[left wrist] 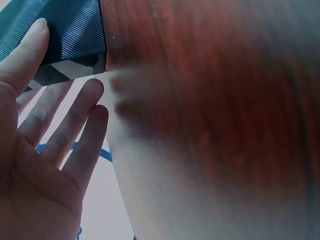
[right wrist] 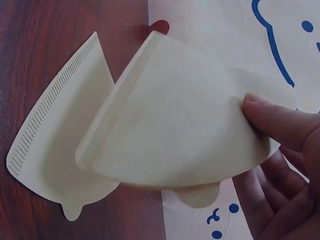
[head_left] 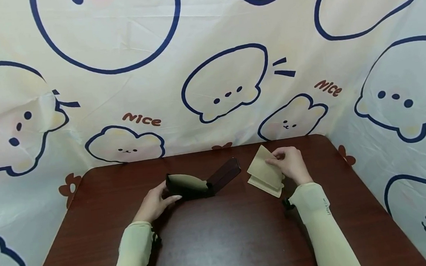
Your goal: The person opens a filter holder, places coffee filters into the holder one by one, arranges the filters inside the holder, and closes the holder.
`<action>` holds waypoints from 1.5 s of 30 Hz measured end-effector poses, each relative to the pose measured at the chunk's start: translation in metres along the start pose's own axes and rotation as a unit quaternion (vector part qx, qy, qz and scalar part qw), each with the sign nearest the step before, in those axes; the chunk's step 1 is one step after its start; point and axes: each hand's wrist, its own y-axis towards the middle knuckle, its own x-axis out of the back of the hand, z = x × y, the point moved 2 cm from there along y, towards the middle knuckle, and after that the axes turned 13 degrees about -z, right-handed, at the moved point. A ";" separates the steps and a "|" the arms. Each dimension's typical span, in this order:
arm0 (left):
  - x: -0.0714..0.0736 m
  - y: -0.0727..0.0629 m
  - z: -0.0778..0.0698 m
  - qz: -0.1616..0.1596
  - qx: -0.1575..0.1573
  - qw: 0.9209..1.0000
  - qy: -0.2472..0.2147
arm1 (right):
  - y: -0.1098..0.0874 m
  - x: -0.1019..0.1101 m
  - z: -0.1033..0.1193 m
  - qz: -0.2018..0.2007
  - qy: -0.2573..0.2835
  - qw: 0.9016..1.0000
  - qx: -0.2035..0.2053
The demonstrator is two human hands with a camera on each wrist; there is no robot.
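My left hand point(head_left: 153, 204) grips the left end of a dark box point(head_left: 192, 193). In the left wrist view its thumb presses the ridged side of the box point(left wrist: 80, 30), with the other fingers spread behind and below. The box's lid point(head_left: 224, 174) is flipped out to the right, and pale paper point(head_left: 187, 181) shows in the opening. Between thumb and fingers, my right hand point(head_left: 293, 164) pinches a cone-shaped paper coffee filter point(right wrist: 175, 115) with a small tab. Below that one, a second coffee filter point(right wrist: 65, 140) with a crimped edge lies on the table.
The dark wooden table point(head_left: 227, 243) reaches back to a cream curtain point(head_left: 203, 31) printed with cartoon outlines. The same printed cloth hangs along both sides.
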 end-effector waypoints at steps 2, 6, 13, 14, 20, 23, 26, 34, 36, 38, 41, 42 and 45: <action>0.000 0.000 0.000 0.000 0.002 1.000 -0.001 | 0.000 0.001 0.000 -0.002 0.004 1.000 -0.002; 0.000 0.000 0.000 0.000 0.001 1.000 0.000 | 0.000 0.002 0.001 -0.005 0.009 1.000 -0.009; 0.000 0.000 0.000 -0.001 0.000 1.000 -0.001 | 0.002 0.009 0.014 -0.022 0.027 0.999 -0.009; 0.000 0.000 0.000 -0.002 0.000 1.000 -0.001 | 0.003 0.010 0.016 -0.026 0.030 0.999 -0.004; 0.000 0.001 0.001 -0.002 -0.007 1.000 0.005 | 0.005 0.018 0.032 -0.037 0.060 0.997 0.009; 0.000 0.001 0.001 -0.001 -0.010 1.000 0.006 | 0.006 0.021 0.039 -0.040 0.078 0.996 0.009; 0.001 0.000 0.001 0.000 -0.005 1.000 0.006 | 0.008 0.025 0.047 -0.050 0.083 0.995 0.023; 0.002 0.000 0.000 0.005 0.001 1.000 -0.002 | 0.009 0.029 0.063 -0.060 0.082 0.994 0.044; 0.002 0.000 0.000 0.004 0.001 1.000 -0.003 | 0.009 0.029 0.066 -0.060 0.087 0.993 0.046; 0.002 0.001 0.000 0.003 0.000 1.000 -0.004 | 0.009 0.030 0.071 -0.063 0.094 0.992 0.051; 0.002 0.001 0.000 0.001 0.001 1.000 -0.005 | 0.009 0.031 0.079 -0.068 0.100 0.991 0.062; 0.002 0.001 0.000 0.002 0.002 1.000 -0.006 | 0.009 0.031 0.082 -0.070 0.101 0.990 0.067; 0.001 0.000 0.001 0.005 0.006 1.000 -0.004 | 0.009 0.030 0.091 -0.075 0.102 0.989 0.082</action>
